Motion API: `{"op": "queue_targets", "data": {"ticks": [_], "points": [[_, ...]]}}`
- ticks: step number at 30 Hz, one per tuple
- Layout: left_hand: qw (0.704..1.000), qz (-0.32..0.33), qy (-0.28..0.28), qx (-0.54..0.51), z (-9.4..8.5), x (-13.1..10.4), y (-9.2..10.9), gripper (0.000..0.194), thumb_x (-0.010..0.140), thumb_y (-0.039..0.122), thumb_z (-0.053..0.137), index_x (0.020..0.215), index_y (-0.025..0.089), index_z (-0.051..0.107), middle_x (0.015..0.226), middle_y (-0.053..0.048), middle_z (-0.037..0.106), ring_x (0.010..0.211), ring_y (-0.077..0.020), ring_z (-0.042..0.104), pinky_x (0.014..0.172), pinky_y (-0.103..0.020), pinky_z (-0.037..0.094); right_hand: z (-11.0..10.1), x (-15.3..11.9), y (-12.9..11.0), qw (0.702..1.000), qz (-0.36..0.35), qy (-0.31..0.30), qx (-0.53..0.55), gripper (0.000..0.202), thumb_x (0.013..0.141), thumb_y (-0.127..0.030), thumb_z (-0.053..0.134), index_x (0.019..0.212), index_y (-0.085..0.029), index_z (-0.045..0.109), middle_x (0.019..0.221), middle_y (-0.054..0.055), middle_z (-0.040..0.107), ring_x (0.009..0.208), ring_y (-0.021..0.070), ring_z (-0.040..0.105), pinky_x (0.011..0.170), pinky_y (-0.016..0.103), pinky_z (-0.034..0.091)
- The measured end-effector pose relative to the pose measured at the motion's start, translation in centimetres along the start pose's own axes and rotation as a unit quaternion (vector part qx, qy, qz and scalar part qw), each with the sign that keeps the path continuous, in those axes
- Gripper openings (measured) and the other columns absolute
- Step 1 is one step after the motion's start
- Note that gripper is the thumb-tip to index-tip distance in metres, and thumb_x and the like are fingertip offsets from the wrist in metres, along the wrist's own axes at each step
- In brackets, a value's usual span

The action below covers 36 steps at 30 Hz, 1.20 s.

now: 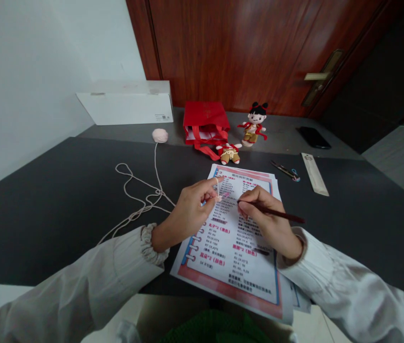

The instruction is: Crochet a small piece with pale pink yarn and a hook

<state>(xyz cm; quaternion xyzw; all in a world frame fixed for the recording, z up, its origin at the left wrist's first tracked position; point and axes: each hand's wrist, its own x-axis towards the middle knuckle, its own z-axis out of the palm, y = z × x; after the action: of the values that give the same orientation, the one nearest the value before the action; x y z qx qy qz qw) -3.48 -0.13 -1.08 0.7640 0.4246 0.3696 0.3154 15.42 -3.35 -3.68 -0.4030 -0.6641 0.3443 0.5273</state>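
Over a printed pattern sheet (223, 281), my left hand (191, 208) pinches a small pale crocheted piece (218, 198), with yarn looped over its raised index finger. A little pink thing, perhaps a stitch marker, shows beside the piece. My right hand (268, 221) is closed round a dark brown pen-like tool (284, 215); its tip points left toward the piece, a short gap apart. Loose pale yarn (130, 178) runs from a ball (160, 136) in tangled curves to my left hand.
Behind the sheet stand a red gift bag (205, 119), a headless doll body (229, 153) and a finished doll (255, 125). Small scissors (284, 169), a white packet (314, 174) and a black phone (314, 137) lie right. A white box (130, 105) is back left.
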Motion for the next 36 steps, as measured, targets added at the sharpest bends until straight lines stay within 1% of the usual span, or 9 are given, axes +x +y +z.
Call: {"op": "queue_targets", "data": {"ticks": [7, 13, 17, 20, 24, 27, 31, 33, 36], "points": [[0.995, -0.029, -0.043, -0.08, 0.1, 0.0, -0.5, 0.029, 0.079, 0.018, 0.062, 0.108, 0.014, 0.066, 0.073, -0.001, 0.062, 0.068, -0.0132, 0.056, 0.068, -0.027, 0.045, -0.2, 1.1, 0.0, 0.941, 0.192, -0.022, 0.279, 0.015, 0.078, -0.022, 0.067, 0.07, -0.018, 0.055, 0.059, -0.003, 0.059, 0.049, 0.0091, 0.047, 0.048, 0.023, 0.037], [0.986, -0.06, -0.066, -0.139, 0.4, 0.1, -0.1, 0.043, 0.078, 0.017, 0.062, 0.12, 0.011, 0.06, 0.069, 0.003, 0.056, 0.061, -0.0099, 0.048, 0.059, -0.025, 0.039, 0.5, 1.0, 0.0, 0.912, 0.227, -0.025, 0.341, 0.015, 0.079, -0.024, 0.066, 0.073, -0.02, 0.053, 0.06, -0.004, 0.056, 0.051, 0.0096, 0.046, 0.049, 0.022, 0.038], [0.966, -0.106, -0.091, -0.219, 0.6, 0.1, -0.1, 0.049, 0.076, 0.017, 0.063, 0.124, 0.008, 0.057, 0.065, 0.005, 0.051, 0.058, -0.0087, 0.043, 0.056, -0.024, 0.036, 0.8, 0.2, 0.3, 0.967, 0.13, -0.013, 0.22, 0.011, 0.086, -0.022, 0.058, 0.077, -0.021, 0.052, 0.065, -0.003, 0.055, 0.055, 0.0104, 0.047, 0.054, 0.025, 0.04], [0.947, -0.137, -0.096, -0.276, 0.8, -0.1, 0.0, 0.051, 0.074, 0.014, 0.064, 0.124, 0.008, 0.056, 0.065, 0.005, 0.052, 0.06, -0.009, 0.045, 0.059, -0.024, 0.036, 0.7, -0.3, 0.4, 0.997, -0.07, -0.043, -0.001, 0.008, 0.089, -0.016, 0.053, 0.084, -0.022, 0.052, 0.075, 0.0, 0.057, 0.066, 0.0133, 0.051, 0.059, 0.027, 0.041], [0.921, -0.171, -0.082, -0.34, 1.3, -0.4, 0.4, 0.045, 0.071, 0.01, 0.064, 0.116, 0.011, 0.06, 0.068, 0.004, 0.058, 0.064, -0.0104, 0.051, 0.064, -0.026, 0.038, 0.8, -0.5, -0.2, 0.91, -0.278, -0.096, -0.291, 0.017, 0.091, -0.008, 0.045, 0.081, -0.02, 0.051, 0.073, 0.003, 0.055, 0.068, 0.017, 0.048, 0.061, 0.03, 0.039], [0.897, -0.211, -0.049, -0.386, 1.8, -0.5, 0.7, 0.037, 0.07, 0.008, 0.065, 0.106, 0.012, 0.064, 0.071, 0.002, 0.061, 0.066, -0.0108, 0.052, 0.066, -0.026, 0.038, 1.2, -0.6, -0.8, 0.853, -0.291, -0.078, -0.427, 0.02, 0.092, -0.009, 0.042, 0.079, -0.019, 0.053, 0.071, 0.005, 0.055, 0.069, 0.0194, 0.046, 0.064, 0.034, 0.038], [0.843, -0.261, -0.036, -0.469, 2.1, -0.5, 0.9, 0.029, 0.069, 0.007, 0.066, 0.098, 0.012, 0.066, 0.072, 0.0, 0.063, 0.07, -0.011, 0.055, 0.073, -0.026, 0.04, 1.6, -1.0, -1.0, 0.829, -0.294, -0.052, -0.472, 0.02, 0.092, -0.006, 0.04, 0.083, -0.018, 0.054, 0.072, 0.006, 0.055, 0.069, 0.0201, 0.044, 0.064, 0.035, 0.037], [0.805, -0.274, -0.057, -0.523, 2.1, -0.4, 0.8, 0.026, 0.07, 0.008, 0.067, 0.096, 0.012, 0.066, 0.079, -0.002, 0.065, 0.079, -0.0127, 0.058, 0.08, -0.028, 0.041, 1.5, -1.1, -0.6, 0.847, -0.303, -0.046, -0.434, 0.017, 0.092, -0.006, 0.043, 0.088, -0.018, 0.053, 0.074, 0.005, 0.056, 0.07, 0.0197, 0.046, 0.064, 0.034, 0.037], [0.788, -0.272, -0.097, -0.544, 1.7, -0.2, 0.4, 0.03, 0.069, 0.009, 0.071, 0.099, 0.012, 0.067, 0.083, -0.003, 0.065, 0.085, -0.0137, 0.059, 0.085, -0.029, 0.04, 1.2, -1.0, 0.3, 0.928, -0.266, -0.042, -0.256, 0.015, 0.091, -0.008, 0.048, 0.092, -0.022, 0.051, 0.08, 0.003, 0.058, 0.074, 0.0175, 0.052, 0.065, 0.032, 0.041]]}}
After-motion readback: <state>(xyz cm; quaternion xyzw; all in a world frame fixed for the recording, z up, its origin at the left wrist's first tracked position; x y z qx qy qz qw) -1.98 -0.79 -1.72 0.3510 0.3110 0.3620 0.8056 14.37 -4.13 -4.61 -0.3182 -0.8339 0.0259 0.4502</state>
